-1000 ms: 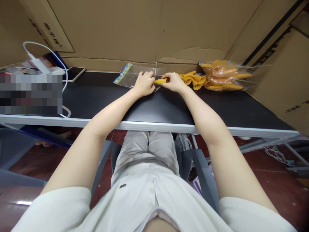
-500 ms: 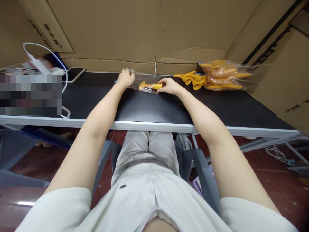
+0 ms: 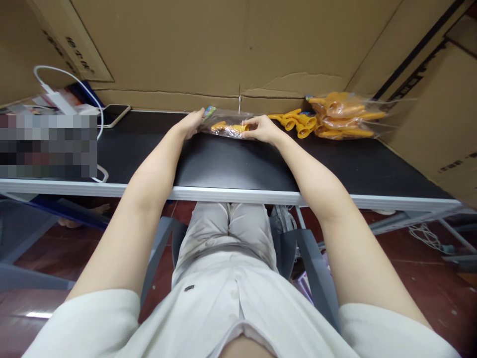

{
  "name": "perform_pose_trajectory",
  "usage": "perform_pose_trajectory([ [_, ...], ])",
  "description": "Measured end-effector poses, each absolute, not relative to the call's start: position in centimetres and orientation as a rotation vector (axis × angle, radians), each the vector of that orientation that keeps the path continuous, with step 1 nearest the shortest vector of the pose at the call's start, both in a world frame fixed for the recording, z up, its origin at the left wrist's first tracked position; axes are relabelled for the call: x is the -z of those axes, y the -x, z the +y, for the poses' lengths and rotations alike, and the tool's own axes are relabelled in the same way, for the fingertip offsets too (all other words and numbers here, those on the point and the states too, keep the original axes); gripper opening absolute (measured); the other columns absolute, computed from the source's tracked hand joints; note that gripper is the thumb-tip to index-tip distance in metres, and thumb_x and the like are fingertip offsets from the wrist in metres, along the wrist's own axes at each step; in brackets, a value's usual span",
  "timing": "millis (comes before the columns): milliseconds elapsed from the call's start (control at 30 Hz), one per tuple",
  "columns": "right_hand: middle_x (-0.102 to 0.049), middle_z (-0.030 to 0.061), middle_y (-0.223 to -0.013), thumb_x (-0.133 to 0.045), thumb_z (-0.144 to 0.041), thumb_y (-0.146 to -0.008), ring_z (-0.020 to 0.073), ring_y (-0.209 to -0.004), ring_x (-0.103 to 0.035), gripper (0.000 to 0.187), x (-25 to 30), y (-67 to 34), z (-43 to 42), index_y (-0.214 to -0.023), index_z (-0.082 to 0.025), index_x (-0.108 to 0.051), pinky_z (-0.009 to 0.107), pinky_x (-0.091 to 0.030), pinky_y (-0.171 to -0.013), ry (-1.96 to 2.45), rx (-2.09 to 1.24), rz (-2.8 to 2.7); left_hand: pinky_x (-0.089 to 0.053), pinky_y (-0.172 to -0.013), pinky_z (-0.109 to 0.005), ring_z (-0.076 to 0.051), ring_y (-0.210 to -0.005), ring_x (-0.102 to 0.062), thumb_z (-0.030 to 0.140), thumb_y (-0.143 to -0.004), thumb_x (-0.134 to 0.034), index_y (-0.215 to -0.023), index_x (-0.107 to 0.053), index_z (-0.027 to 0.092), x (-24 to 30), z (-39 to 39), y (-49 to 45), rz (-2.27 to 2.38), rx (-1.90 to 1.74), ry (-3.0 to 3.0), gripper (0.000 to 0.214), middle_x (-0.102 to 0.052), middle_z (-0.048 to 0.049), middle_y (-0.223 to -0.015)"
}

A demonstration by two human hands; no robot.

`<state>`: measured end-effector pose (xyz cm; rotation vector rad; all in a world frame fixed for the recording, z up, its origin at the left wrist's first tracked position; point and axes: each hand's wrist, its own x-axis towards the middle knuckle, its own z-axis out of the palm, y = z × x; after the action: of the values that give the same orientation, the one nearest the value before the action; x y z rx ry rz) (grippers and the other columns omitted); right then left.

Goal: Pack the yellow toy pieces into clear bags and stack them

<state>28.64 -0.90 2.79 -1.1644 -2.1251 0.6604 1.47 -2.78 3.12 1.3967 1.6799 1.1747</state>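
A clear plastic bag (image 3: pixel 226 124) with a colourful header strip lies at the far side of the black table (image 3: pixel 231 164), and a yellow toy piece (image 3: pixel 233 129) sits inside it. My left hand (image 3: pixel 191 124) grips the bag's left end at the header. My right hand (image 3: pixel 263 129) pinches the bag's right end, fingers closed on the plastic by the yellow piece.
Loose yellow toy pieces (image 3: pixel 298 123) lie right of my right hand, with a filled bag of them (image 3: pixel 345 117) beyond. A phone (image 3: pixel 114 113), a white charger and cable (image 3: pixel 63 97) sit at far left. Cardboard walls (image 3: pixel 238 49) enclose the table.
The yellow piece went from my right fingers into the bag. My left hand slid from the bag's mouth to its left end, and the bag is now lifted and bunched between both hands.
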Motion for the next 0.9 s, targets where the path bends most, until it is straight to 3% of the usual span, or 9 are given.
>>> perform_pose_trajectory([
  [67, -0.083, 0.0113, -0.112, -0.101, -0.029, -0.071, 0.0314, -0.116, -0.075, 0.055, -2.9, -28.5, -1.1, -0.12, -0.01, -0.085, 0.047, -0.06, -0.117, 1.164, -0.699, -2.093, -0.058, -0.118, -0.043, -0.032, -0.141, -0.072, 0.039, -0.123, -0.039, -0.109, -0.071, 0.021, -3.4, -3.1, -1.9, 1.587, -1.167, -1.292, 0.04, -0.08, -0.0117, -0.124],
  [267, -0.083, 0.0082, -0.102, -0.107, -0.031, -0.064, 0.0318, -0.113, -0.076, 0.057, -2.8, -28.1, -1.6, -0.113, -0.011, -0.085, 0.046, -0.061, -0.114, 1.192, -0.745, -2.027, -0.059, -0.119, -0.041, -0.031, -0.144, -0.068, 0.048, -0.121, -0.043, -0.096, -0.064, 0.022, -3.0, -2.7, -2.8, 1.376, -1.209, -1.187, 0.042, -0.078, -0.0125, -0.123],
  [400, -0.084, 0.0118, -0.114, -0.108, -0.036, -0.063, 0.0313, -0.116, -0.077, 0.064, -1.6, -27.6, -0.7, -0.118, -0.012, -0.085, 0.047, -0.062, -0.117, 1.115, -0.815, -1.971, -0.053, -0.126, -0.045, -0.034, -0.16, -0.055, 0.054, -0.119, -0.048, -0.097, -0.065, 0.022, -2.8, -2.3, -2.4, 1.387, -1.255, -1.139, 0.042, -0.074, -0.0166, -0.14],
  [533, -0.085, 0.0145, -0.119, -0.108, -0.043, -0.064, 0.0319, -0.12, -0.077, 0.069, -0.6, -27.3, 0.4, -0.12, -0.011, -0.085, 0.047, -0.061, -0.12, 1.079, -0.856, -1.923, -0.048, -0.13, -0.051, -0.038, -0.168, -0.043, 0.072, -0.112, -0.052, -0.106, -0.068, 0.026, -2.6, -1.6, -1.0, 1.457, -1.348, -1.063, 0.05, -0.067, -0.019, -0.157],
  [667, -0.086, 0.0148, -0.119, -0.108, -0.046, -0.065, 0.0344, -0.124, -0.078, 0.067, -0.5, -27.0, 0.3, -0.119, -0.012, -0.085, 0.05, -0.061, -0.12, 1.077, -0.831, -1.962, -0.048, -0.131, -0.058, -0.041, -0.161, -0.052, 0.086, -0.104, -0.047, -0.11, -0.071, 0.032, -2.4, -1.2, 0.3, 1.575, -1.345, -1.117, 0.06, -0.077, -0.0184, -0.143],
  [900, -0.086, 0.0167, -0.12, -0.108, -0.045, -0.065, 0.0316, -0.123, -0.079, 0.065, -1.3, -26.4, -1.3, -0.117, -0.012, -0.085, 0.046, -0.062, -0.119, 1.116, -0.855, -1.953, -0.062, -0.113, -0.051, -0.042, -0.142, -0.071, 0.094, -0.094, -0.05, -0.108, -0.074, 0.028, -3.1, -2.2, 0.2, 1.751, -1.153, -1.309, 0.072, -0.082, -0.0248, -0.125],
])
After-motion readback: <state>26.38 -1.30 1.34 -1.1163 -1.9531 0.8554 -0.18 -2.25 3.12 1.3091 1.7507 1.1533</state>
